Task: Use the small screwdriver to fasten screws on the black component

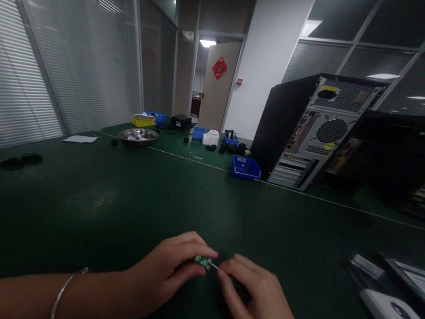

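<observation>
Two fingertips of our left hand point(164, 265) pinch a small green circuit board point(200, 260) over the dark green table point(133, 202); our right hand's point(260, 289) nearly closed grip holds a thin silvery pin point(214, 266) at its end. Sideways pressure could bend the pin.

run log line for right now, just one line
left hand: grip on small green board | right hand: grip on thin pale rod, tip at board | both above green table

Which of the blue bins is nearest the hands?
The blue bin beside the black computer case; the other blue bins all sit farther back on the green table.
</observation>
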`<state>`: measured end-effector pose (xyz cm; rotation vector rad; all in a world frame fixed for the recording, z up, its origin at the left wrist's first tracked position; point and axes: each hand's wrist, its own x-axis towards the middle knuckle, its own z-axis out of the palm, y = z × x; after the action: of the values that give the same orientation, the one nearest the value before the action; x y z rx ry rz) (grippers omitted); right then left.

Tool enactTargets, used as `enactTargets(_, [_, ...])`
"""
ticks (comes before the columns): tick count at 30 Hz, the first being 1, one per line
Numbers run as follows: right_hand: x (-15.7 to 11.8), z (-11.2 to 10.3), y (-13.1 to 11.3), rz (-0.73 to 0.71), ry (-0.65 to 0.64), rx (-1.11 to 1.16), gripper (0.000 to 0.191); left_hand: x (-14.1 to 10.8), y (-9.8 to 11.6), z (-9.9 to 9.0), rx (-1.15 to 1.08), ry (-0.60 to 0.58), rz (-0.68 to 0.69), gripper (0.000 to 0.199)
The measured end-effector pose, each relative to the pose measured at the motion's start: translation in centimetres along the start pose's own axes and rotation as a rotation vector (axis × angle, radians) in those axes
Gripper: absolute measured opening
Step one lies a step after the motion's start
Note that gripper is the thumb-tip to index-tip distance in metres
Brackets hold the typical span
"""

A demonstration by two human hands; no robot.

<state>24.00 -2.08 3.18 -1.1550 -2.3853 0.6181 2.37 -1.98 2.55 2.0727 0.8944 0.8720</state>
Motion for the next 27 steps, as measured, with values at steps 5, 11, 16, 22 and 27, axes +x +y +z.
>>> enactTargets(5, [-0.05, -0.02, -0.13, -0.013, 0.014, 0.002, 0.028, 0.08, 0.02, -0.07, -0.010, 0.018, 0.009, 0.025])
enactTargets(11, [-0.16, 0.08, -0.27, -0.011, 0.024, 0.056, 0.027, 0.14, 0.35, -0.25, -0.027, 0.030, -0.021, 0.022])
enactTargets(16, [-0.21, 0.14, -0.44, -0.005, 0.029, 0.106, 0.028, 0.02, 0.44, -0.22, -0.068, 0.038, -0.100, 0.021])
enactTargets(22, [-0.20, 0.29, -0.21, -0.028, 0.070, 0.124, 0.026, 0.30, 0.42, -0.06, -0.115, 0.042, -0.150, 0.021])
enactTargets(27, [-0.51, 0.33, -0.32, -0.066, 0.099, 0.018, 0.022, 0.26, 0.05, 0.03, -0.043, -0.004, -0.137, 0.021])
